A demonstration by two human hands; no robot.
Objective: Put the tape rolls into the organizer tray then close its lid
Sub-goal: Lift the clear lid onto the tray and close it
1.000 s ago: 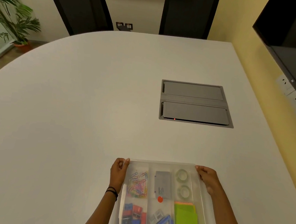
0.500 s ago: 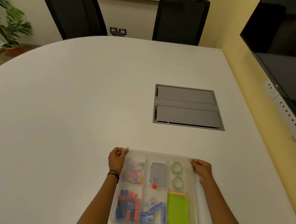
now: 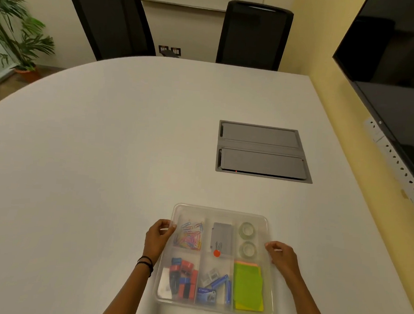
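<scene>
A clear organizer tray lies on the white table near me, with its transparent lid flat over it. Two clear tape rolls sit one behind the other in the far right compartment. My left hand curls against the lid's left edge, thumb and fingertips pinching it. My right hand holds the lid's right edge with its fingertips. Paper clips, a grey box, binder clips, staples and green sticky notes fill the other compartments.
A grey cable hatch is set into the table beyond the tray. Two black chairs stand at the far edge. A dark screen and socket strip line the right wall. A plant stands far left.
Both hands have slid from the lid's far corners back along its sides towards me. The view has lifted, so the whole tray and the chairs show.
</scene>
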